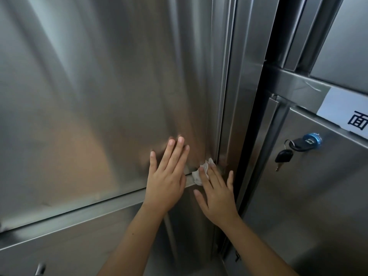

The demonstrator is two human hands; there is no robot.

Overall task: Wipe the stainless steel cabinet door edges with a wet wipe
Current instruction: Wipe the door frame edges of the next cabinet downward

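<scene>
Silver brushed steel door [89, 96], white wipe [201, 172], blue lock [312, 139], black key [283, 155].

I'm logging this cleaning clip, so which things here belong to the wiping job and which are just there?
In the job: stainless steel cabinet door; crumpled white wet wipe at its lower right corner, pressed by the right hand; left hand flat on the door.
Just there: round blue lock; black keys; white paper label.

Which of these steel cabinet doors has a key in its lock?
The lower right door, by the white label: a black key sits in its blue lock. No other door shows one.
</scene>
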